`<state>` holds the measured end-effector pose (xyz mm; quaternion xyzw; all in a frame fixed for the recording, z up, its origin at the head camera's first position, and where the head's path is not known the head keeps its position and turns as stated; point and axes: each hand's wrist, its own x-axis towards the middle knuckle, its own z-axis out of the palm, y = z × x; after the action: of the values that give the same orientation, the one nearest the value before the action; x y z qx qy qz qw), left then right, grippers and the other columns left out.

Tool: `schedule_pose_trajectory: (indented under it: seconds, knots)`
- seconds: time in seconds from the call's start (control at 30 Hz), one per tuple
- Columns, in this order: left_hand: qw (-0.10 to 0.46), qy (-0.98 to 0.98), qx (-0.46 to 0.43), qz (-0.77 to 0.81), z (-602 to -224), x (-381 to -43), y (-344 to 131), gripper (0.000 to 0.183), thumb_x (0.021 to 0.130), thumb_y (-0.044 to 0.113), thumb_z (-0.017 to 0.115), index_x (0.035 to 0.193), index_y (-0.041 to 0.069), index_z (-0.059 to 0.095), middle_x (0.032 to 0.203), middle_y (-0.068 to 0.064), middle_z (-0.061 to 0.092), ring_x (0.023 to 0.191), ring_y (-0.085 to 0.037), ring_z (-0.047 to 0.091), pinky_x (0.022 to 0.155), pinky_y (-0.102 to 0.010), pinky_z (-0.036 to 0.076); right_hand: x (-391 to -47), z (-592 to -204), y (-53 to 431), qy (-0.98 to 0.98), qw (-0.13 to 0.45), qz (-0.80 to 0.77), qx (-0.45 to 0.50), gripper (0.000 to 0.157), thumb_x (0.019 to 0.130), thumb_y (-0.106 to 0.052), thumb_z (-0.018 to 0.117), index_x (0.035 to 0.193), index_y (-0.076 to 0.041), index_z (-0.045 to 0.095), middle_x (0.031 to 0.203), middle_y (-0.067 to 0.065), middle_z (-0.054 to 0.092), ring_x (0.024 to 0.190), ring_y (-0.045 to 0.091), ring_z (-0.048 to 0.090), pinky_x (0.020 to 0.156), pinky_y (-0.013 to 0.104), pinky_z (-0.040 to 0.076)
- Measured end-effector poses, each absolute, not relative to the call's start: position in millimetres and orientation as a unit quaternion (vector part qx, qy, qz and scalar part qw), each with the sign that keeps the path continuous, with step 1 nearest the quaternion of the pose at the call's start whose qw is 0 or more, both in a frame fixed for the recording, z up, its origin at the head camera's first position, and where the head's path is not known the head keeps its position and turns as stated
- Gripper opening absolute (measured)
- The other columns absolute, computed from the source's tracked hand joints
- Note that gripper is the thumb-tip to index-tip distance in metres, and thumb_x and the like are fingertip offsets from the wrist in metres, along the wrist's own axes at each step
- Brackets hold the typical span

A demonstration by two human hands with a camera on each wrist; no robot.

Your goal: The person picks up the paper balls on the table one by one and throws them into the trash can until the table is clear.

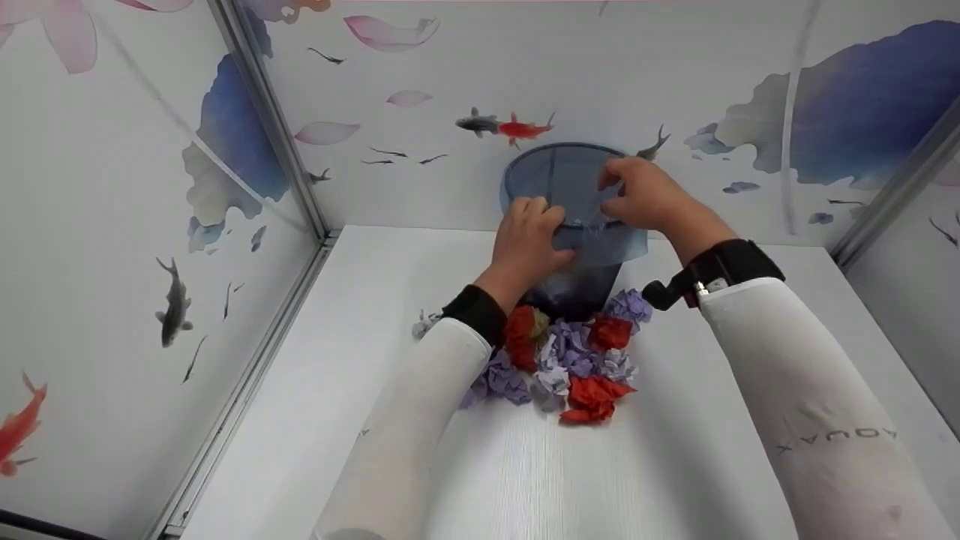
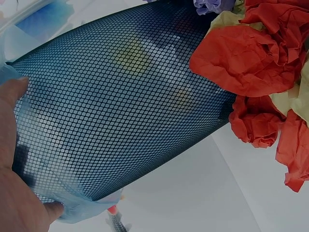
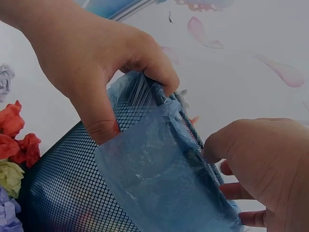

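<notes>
A dark mesh wastebasket [image 1: 574, 281] stands near the back wall, tilted in the wrist views. A thin blue trash bag [image 3: 149, 164] lines it and folds over its rim. My left hand [image 1: 529, 244] grips the bag at the near left of the rim, the thumb outside against the mesh and the fingers over the edge. On the right side of the rim, my right hand [image 1: 649, 195] pinches the bag with thumb and curled fingers. Blurred pale and yellow shapes show through the mesh [image 2: 120, 96].
Crumpled red paper [image 1: 596, 399], purple paper [image 1: 574, 349] and yellow paper [image 2: 289, 99] lie heaped at the basket's foot, partly behind the left forearm. White table [image 1: 540, 472] surrounds them. Printed panels in metal frames close off the left, back and right.
</notes>
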<state>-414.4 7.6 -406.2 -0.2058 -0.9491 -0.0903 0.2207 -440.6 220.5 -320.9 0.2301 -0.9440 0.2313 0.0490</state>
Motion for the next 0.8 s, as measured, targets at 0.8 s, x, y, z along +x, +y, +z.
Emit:
schedule_pose_trajectory:
  seconds: [0.8]
  knots:
    - [0.213,-0.950,-0.212,-0.089,-407.7,-415.1,6.3,0.049,0.089,0.059,0.073,0.113,0.019,0.059,0.104,-0.003,0.049,0.115,-0.025,0.048,0.101,-0.037,0.041,-436.3,-330.7,285.7,-0.942,0.115,0.259,0.179,0.029,0.094,-0.012,0.055,0.117,0.002,0.065,0.128,0.027,0.056,0.116,0.046,0.053,0.101,0.062,0.044]
